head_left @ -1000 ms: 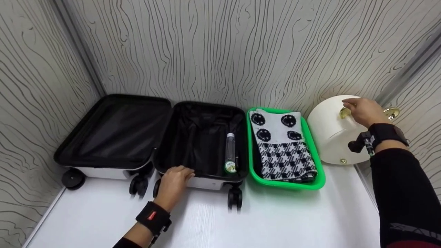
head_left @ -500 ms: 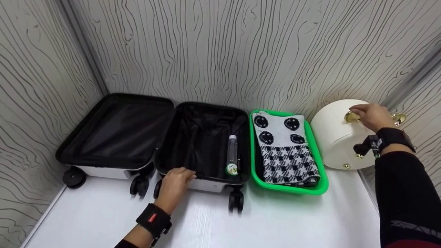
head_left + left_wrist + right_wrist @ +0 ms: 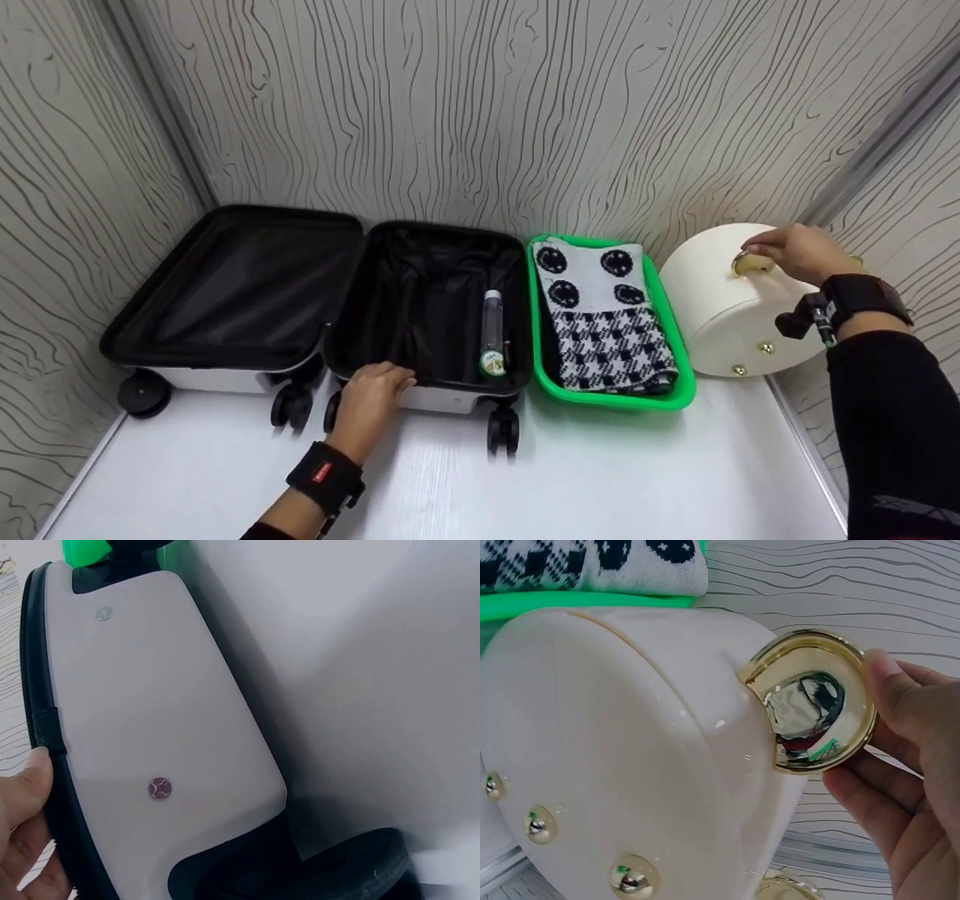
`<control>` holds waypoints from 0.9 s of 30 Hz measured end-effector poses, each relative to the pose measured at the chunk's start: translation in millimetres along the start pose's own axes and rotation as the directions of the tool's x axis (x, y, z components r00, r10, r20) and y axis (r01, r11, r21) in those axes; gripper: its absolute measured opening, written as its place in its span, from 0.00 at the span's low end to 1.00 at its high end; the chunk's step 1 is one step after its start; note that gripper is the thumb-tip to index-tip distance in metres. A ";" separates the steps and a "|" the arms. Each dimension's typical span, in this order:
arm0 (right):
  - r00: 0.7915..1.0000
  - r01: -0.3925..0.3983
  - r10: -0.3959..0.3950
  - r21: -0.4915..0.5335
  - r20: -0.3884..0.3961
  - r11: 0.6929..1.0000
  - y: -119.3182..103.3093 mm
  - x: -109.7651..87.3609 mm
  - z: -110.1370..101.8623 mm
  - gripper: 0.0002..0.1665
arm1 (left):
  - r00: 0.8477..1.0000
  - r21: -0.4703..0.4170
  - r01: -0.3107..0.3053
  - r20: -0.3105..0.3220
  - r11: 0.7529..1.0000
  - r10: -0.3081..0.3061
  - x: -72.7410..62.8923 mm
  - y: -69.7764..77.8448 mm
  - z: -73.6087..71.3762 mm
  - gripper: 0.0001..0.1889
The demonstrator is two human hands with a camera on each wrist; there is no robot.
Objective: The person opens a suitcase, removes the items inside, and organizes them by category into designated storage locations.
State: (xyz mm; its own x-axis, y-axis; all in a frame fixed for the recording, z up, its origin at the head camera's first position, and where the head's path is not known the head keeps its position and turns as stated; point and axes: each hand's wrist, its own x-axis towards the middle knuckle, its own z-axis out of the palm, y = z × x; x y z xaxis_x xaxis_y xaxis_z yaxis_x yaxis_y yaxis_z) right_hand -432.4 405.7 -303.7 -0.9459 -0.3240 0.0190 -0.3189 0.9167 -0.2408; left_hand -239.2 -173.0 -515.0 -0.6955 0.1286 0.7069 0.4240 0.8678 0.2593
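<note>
An open suitcase with black lining lies in two halves, a left half (image 3: 232,292) and a right half (image 3: 412,330). My left hand (image 3: 369,401) holds the right half's front rim; in the left wrist view the thumb (image 3: 30,784) presses the black zipper edge. At the far right is a cream-white, drum-like object (image 3: 709,300) with gold studs on its flat side and gold ear-shaped discs. My right hand (image 3: 806,255) pinches one gold disc (image 3: 817,701) between thumb and fingers. The hand hides most of the other disc in the head view.
A clear bottle (image 3: 492,330) with a white cap lies inside the right suitcase half. Between suitcase and drum stands a green basket (image 3: 611,398) with a folded black-and-white knit (image 3: 615,345). Wood-grain patterned walls (image 3: 420,112) close the back and sides of the white tabletop (image 3: 585,472).
Held by my right hand, the cream-white drum has tipped slightly and come a little nearer, showing another gold stud. My left hand stays on the suitcase rim. The head view shifts slightly.
</note>
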 end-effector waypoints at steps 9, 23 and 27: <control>0.996 0.084 -0.085 -0.063 -0.018 0.994 -2.0 -46.6 14.2 0.18 | 0.999 -0.004 -0.007 0.041 1.000 0.007 -5.5 7.3 -2.8 0.05; 0.990 0.139 -0.142 -0.115 -0.021 0.984 -22.7 -93.7 6.7 0.13 | 0.987 0.006 0.041 0.153 0.999 -0.042 9.3 12.4 -13.3 0.04; 0.990 0.142 -0.142 -0.124 0.013 0.982 -32.8 -102.0 5.4 0.13 | 0.981 0.000 0.045 0.190 0.999 -0.044 13.5 19.6 -16.4 0.08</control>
State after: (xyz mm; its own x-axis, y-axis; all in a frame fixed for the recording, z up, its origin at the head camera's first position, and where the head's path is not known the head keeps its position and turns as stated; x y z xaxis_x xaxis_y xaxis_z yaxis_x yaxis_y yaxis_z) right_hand -325.1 407.4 -303.0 -0.8903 -0.4535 0.0406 -0.4551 0.8832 -0.1137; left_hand -230.7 -162.1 -489.6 -0.8109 0.1788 0.5572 0.3923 0.8726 0.2909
